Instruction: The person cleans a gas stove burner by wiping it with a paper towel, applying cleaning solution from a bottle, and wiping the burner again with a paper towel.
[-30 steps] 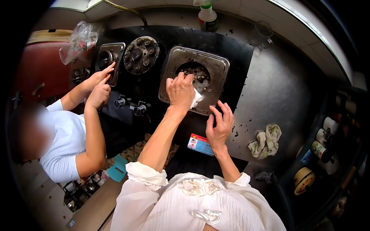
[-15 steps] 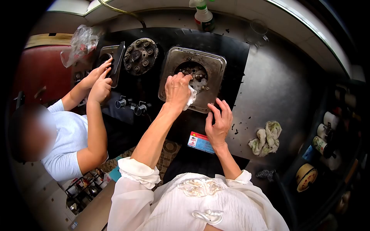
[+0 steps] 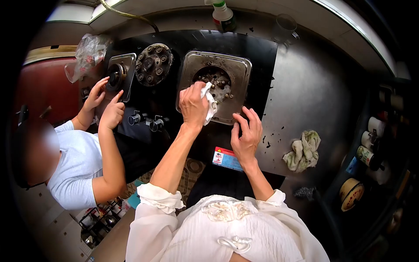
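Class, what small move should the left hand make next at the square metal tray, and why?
Probably draw the white cloth along the rim of the round opening: the left hand grips the cloth right beside it, and the opening looks stained inside.

The cloth [image 3: 211, 105] was white, the burner tray [image 3: 238, 74] dull silver stained with brown. The stovetop [image 3: 259, 50] was black, its label [image 3: 227, 160] red along the top and pale blue below. The rag [image 3: 302, 153] was off-white with greenish blotches, the person's blouse [image 3: 227, 227] white, the co-worker's shirt [image 3: 78, 161] pale blue, and the floor [image 3: 192, 169] patterned in brown.
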Demonstrator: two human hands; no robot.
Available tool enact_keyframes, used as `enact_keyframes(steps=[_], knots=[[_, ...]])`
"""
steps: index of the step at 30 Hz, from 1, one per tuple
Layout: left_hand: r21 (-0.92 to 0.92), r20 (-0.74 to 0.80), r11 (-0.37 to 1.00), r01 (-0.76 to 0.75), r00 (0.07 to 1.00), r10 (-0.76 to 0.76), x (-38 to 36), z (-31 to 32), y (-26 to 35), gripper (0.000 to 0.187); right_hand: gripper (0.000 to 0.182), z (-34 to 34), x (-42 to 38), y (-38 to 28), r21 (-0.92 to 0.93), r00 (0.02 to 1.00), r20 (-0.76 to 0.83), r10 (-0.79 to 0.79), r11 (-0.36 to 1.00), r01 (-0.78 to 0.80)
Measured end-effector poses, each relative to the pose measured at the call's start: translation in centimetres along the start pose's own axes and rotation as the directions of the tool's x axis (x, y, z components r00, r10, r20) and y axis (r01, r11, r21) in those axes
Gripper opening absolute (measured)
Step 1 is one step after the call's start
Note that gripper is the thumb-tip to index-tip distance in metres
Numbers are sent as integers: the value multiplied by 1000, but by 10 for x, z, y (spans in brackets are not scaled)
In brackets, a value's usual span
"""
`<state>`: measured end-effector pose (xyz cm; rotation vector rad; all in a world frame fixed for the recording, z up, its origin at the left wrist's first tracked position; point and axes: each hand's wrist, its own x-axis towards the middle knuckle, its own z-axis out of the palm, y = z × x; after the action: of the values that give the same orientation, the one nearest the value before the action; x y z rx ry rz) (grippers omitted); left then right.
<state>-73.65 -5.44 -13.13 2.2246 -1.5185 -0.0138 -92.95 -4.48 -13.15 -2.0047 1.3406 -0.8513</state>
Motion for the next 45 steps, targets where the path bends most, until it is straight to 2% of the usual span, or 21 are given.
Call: enact_keyframes(steps=[2, 6, 8, 10, 11, 15, 18, 24, 31, 33, 34, 40, 42, 43, 45], knots=[[3, -37, 999, 46, 998, -46, 3, 4, 1, 18, 29, 1, 1, -1, 0, 1000, -9, -1, 1000, 1], [131, -62, 991, -30, 997, 38, 12, 13, 7, 20, 29, 2, 1, 0, -5, 1000, -12, -6, 1000, 6], [154, -43, 988, -24, 999, 31, 14, 17, 5, 24, 30, 1, 1, -1, 5, 1000, -6, -2, 1000, 2], [142, 84, 987, -74, 995, 63, 15, 11, -2, 28, 30, 1, -1, 0, 0, 1000, -3, -5, 1000, 5], [77, 165, 992, -96, 983, 82, 15, 5, -8, 34, 30, 1, 1, 0, -1, 1000, -10, -12, 1000, 12], [94, 207, 980, -173, 967, 150, 15, -6, -6, 41, 30, 3, 0, 0, -12, 1000, -15, -14, 1000, 14], [166, 228, 967, -196, 961, 155, 18, -1, -4, 40, 30, 3, 1, 0, -10, 1000, -18, -14, 1000, 13], [183, 296, 962, -201, 945, 141, 21, -4, -4, 31, 30, 3, 1, -1, -16, 1000, -20, -13, 1000, 13], [161, 301, 964, -209, 941, 154, 17, -12, -9, 26, 29, 2, 0, -1, -19, 1000, -17, -5, 1000, 5], [79, 142, 989, -125, 983, 113, 9, -14, -6, 25, 28, 2, 1, -1, -14, 1000, -28, -7, 1000, 6], [107, 66, 983, -151, 987, 144, 5, -13, -4, 23, 28, 3, 3, -1, -14, 999, -36, -2, 1000, 2], [150, -76, 988, -48, 995, 60, 6, 4, 5, 26, 28, 3, 1, 0, -1, 1000, -29, -3, 1000, 3], [134, 44, 984, -119, 993, 114, 10, 8, 6, 24, 28, 2, 1, -1, 0, 1000, -20, -4, 1000, 4], [168, 103, 983, -75, 993, 59, 12, 7, 5, 25, 29, 2, 1, 0, -2, 1000, -19, -5, 1000, 5], [182, 155, 980, -77, 987, 48, 11, 5, 6, 26, 29, 2, -2, 1, -10, 1000, -15, -4, 1000, 4]])
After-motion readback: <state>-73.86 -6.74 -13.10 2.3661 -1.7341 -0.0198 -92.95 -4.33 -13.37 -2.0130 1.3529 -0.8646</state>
